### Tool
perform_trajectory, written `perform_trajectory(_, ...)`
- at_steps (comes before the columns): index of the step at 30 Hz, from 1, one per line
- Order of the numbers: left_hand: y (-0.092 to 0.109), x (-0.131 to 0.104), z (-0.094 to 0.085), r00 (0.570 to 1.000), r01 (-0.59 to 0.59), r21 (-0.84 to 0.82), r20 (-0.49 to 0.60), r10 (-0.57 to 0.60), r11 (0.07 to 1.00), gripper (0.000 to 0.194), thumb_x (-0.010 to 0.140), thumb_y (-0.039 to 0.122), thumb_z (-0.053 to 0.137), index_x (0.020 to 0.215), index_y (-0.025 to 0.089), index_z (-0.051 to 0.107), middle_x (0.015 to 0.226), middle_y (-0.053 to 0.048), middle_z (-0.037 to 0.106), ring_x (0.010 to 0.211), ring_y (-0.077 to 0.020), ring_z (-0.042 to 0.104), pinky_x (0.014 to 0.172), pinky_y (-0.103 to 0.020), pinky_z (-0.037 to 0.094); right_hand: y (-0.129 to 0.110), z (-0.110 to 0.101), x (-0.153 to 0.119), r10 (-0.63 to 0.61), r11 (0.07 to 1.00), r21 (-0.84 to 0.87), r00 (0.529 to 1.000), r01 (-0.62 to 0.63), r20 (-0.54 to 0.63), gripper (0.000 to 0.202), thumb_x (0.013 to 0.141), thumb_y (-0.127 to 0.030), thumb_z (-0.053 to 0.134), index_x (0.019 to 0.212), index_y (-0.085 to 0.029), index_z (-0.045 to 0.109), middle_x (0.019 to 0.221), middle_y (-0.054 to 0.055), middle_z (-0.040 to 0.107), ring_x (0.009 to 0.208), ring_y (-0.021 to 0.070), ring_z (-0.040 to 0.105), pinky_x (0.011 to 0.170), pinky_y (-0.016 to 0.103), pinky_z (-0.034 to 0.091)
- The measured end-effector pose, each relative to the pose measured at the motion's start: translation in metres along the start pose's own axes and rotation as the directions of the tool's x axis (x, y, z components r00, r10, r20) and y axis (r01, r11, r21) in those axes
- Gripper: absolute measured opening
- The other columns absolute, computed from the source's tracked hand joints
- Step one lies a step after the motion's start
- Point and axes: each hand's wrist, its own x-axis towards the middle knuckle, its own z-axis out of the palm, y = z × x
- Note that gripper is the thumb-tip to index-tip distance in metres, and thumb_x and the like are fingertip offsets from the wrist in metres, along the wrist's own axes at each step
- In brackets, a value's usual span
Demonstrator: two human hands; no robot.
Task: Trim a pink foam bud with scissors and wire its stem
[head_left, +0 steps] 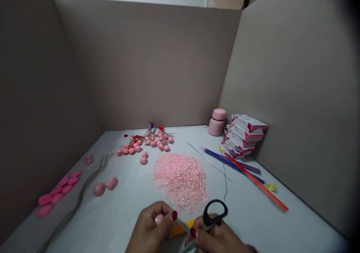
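My left hand (150, 228) is closed, its fingers curled round a small pink ball (159, 219). Thumb and forefinger of that hand pinch a thin pale strip (184, 226) that runs across to the right hand. My right hand (221, 238) is closed on a pair of scissors (207, 220) with black handles. Its thumb also presses on the strip's other end. The scissor blades are partly hidden low in the picture. Behind and below both hands shows a yellow-orange flat thing (176, 231), whose kind I cannot tell. Just beyond lies a heap of pink shreds (181, 178).
Pink discs (57, 198), brown cords (80, 196) and pink balls (99, 189) lie left. Tied ball bunches (153, 142) stand at the back. To the right are a wire (210, 163), red strips (258, 183), blue strips (225, 159), stacked boxes (247, 136) and a pink flask (216, 123).
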Motion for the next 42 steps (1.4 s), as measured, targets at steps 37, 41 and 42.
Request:
perform_trajectory(37,0.009,-0.004,0.004,0.965,0.258,-0.466,0.160,-0.206,0.847,0.038,0.076,0.058,0.055,0.071,0.020,0.053,0.051,0.008,0.050,0.032,-0.0027,0.027,0.030,-0.018,0.012,-0.022,-0.013,-0.009,-0.078,0.952,0.248,0.929,0.177,-0.363,0.051,0.077,-0.065,0.055,0.057,-0.018,0.053,0.045,-0.005,0.043,0.046,0.0095,0.038,0.048,0.020,0.032)
perform_trajectory(41,0.002,-0.002,0.008,0.940,0.321,-0.660,0.307,-0.146,0.680,0.042,0.078,0.059,0.050,0.077,0.019,0.061,0.054,0.005,0.059,0.021,0.0021,0.028,0.026,-0.015,0.007,-0.024,-0.004,-0.015,-0.121,0.943,0.269,0.954,0.198,-0.275,0.051,0.073,-0.064,0.061,0.053,-0.018,0.052,0.054,-0.002,0.051,0.054,0.0114,0.046,0.056,0.021,0.038)
perform_trajectory(42,0.000,-0.002,0.009,0.941,0.313,-0.674,0.314,-0.124,0.669,0.043,0.076,0.060,0.053,0.076,0.018,0.062,0.051,0.004,0.059,0.020,0.0020,0.029,0.025,-0.014,0.007,-0.022,-0.001,-0.015,-0.129,0.952,0.240,0.959,0.191,-0.252,0.048,0.072,-0.064,0.063,0.059,-0.018,0.055,0.053,-0.002,0.052,0.054,0.0117,0.046,0.055,0.021,0.038)
